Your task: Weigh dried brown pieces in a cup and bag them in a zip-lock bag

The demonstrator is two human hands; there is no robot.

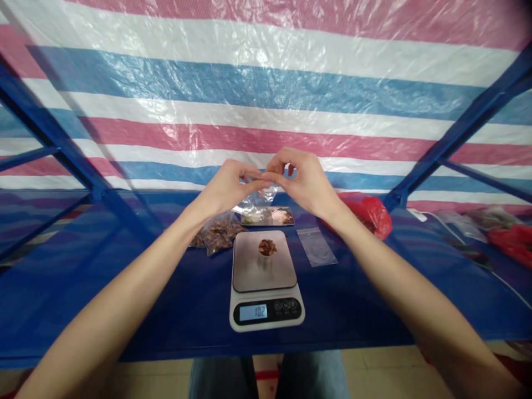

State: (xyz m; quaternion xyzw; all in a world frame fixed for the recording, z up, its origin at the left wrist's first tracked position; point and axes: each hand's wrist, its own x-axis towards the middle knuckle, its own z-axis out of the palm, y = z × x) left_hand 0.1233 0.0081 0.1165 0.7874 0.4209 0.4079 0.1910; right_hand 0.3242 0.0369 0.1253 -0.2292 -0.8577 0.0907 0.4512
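My left hand [235, 185] and my right hand [305, 180] meet above the back of the shelf, fingertips pinched together on the top edge of a clear plastic bag [260, 200]. The bag hangs below the fingers, partly hidden by them. In front of me is a white digital scale [266, 293], its display reading what looks like 102 or 10.2. On its metal plate stands a small cup [266, 260] heaped with brown dried pieces [267, 247]. A flat clear zip bag [317, 246] lies right of the scale.
Filled clear bags of brown pieces [220, 233] lie left of the scale. Behind it is a phone-like flat object [268, 216]. A red plastic bag [374, 213] sits beyond my right forearm. Blue frame posts [457, 127] flank the blue shelf [353, 310]; a striped sheet [266, 83] hangs behind.
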